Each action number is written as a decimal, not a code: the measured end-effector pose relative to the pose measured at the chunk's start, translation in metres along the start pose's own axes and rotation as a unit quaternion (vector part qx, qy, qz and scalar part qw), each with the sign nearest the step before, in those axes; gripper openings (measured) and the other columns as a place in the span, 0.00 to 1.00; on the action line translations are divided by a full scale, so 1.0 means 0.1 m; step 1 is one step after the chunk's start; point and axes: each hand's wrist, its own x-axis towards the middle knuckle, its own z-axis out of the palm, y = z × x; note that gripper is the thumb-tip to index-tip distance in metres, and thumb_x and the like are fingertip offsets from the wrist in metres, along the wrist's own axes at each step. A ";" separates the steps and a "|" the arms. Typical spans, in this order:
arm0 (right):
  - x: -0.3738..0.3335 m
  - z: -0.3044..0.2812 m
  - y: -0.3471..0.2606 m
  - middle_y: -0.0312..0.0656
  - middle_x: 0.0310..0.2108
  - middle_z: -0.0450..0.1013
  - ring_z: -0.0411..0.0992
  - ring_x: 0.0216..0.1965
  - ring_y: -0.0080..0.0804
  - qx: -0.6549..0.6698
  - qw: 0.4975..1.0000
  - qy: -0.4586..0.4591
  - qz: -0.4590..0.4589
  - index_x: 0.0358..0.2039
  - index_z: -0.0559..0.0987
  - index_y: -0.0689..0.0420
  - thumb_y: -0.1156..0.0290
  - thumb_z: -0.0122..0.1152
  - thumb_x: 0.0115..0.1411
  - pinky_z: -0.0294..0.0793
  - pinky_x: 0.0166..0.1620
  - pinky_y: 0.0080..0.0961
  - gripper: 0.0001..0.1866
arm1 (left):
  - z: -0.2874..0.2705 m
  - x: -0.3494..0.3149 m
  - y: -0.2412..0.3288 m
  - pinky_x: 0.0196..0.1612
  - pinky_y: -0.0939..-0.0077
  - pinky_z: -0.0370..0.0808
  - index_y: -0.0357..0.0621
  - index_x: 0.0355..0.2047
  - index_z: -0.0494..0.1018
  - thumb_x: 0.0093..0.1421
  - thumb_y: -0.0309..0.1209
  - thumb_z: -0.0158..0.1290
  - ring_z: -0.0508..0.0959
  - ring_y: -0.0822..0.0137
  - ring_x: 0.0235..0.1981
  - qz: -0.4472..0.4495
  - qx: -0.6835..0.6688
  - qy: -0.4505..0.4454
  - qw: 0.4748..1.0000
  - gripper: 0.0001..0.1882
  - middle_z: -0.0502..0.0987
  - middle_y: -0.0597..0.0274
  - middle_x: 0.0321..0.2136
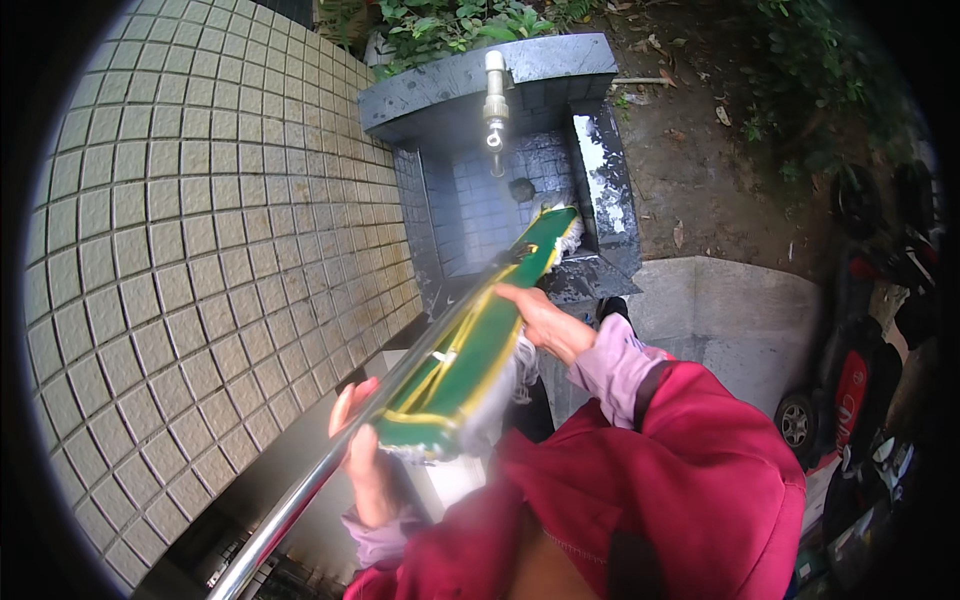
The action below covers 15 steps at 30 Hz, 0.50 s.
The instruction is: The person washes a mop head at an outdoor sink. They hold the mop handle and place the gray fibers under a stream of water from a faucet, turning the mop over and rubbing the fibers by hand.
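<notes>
A flat dust mop with green backing, yellow trim and white fringe slants from near my body to the basin. Its metal pole runs along its left side and out to the lower left. My right hand grips the right edge of the mop head near its middle, thumb on the green cloth. At the near end, my left hand goes round the pole, with fingers on the far side and thumb by the mop's corner; it is slightly blurred. The far end of the mop hangs over the basin's near right corner.
A tiled stone basin with a wet floor and a drain hole stands ahead, under a pale tap. A tiled wall rises at the left. Plants grow behind; a red and black vehicle is at the right.
</notes>
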 end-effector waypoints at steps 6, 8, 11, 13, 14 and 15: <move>0.17 0.80 -0.32 0.54 0.45 0.65 0.64 0.44 0.39 -0.283 0.958 0.037 0.003 0.45 0.65 0.74 0.54 0.56 0.50 0.63 0.46 0.34 0.34 | 0.05 -0.15 -0.15 0.53 0.66 0.61 0.41 0.51 0.59 0.46 0.33 0.57 0.67 0.63 0.48 -0.011 -0.055 0.115 0.992 0.32 0.66 0.59 0.47; 0.15 0.89 -0.41 0.54 0.46 0.64 0.63 0.46 0.40 -0.253 0.967 -0.036 0.008 0.48 0.62 0.73 0.53 0.55 0.51 0.62 0.48 0.34 0.36 | 0.07 -0.02 -0.17 0.51 0.65 0.63 0.42 0.50 0.60 0.49 0.29 0.55 0.67 0.63 0.47 -0.022 -0.110 0.157 0.981 0.27 0.67 0.59 0.46; 0.49 0.76 -0.19 0.40 0.41 0.66 0.63 0.42 0.28 -0.195 0.970 -0.142 0.021 0.43 0.68 0.63 0.57 0.53 0.54 0.65 0.44 0.27 0.24 | -0.08 0.05 -0.29 0.51 0.62 0.64 0.44 0.49 0.60 0.51 0.25 0.52 0.67 0.62 0.47 -0.064 -0.175 0.225 0.956 0.24 0.67 0.58 0.45; 0.59 0.64 -0.10 0.37 0.38 0.67 0.64 0.40 0.25 -0.128 0.974 -0.184 0.021 0.42 0.69 0.61 0.60 0.53 0.55 0.67 0.41 0.25 0.19 | -0.12 0.02 -0.29 0.52 0.58 0.63 0.43 0.50 0.61 0.51 0.26 0.53 0.67 0.60 0.48 -0.104 -0.200 0.222 0.949 0.25 0.67 0.58 0.47; 0.61 0.56 -0.04 0.37 0.38 0.67 0.64 0.39 0.24 -0.110 0.978 -0.178 0.019 0.42 0.69 0.60 0.62 0.53 0.55 0.67 0.40 0.24 0.18 | -0.15 -0.02 -0.32 0.52 0.58 0.63 0.44 0.50 0.61 0.50 0.26 0.53 0.67 0.59 0.48 -0.116 -0.209 0.237 0.942 0.25 0.67 0.58 0.47; 0.64 0.47 0.01 0.37 0.37 0.67 0.65 0.38 0.24 -0.092 0.981 -0.173 0.016 0.42 0.69 0.59 0.64 0.53 0.55 0.68 0.39 0.23 0.17 | -0.19 -0.05 -0.35 0.52 0.57 0.63 0.44 0.50 0.61 0.50 0.26 0.53 0.67 0.59 0.48 -0.128 -0.219 0.251 0.934 0.25 0.67 0.58 0.47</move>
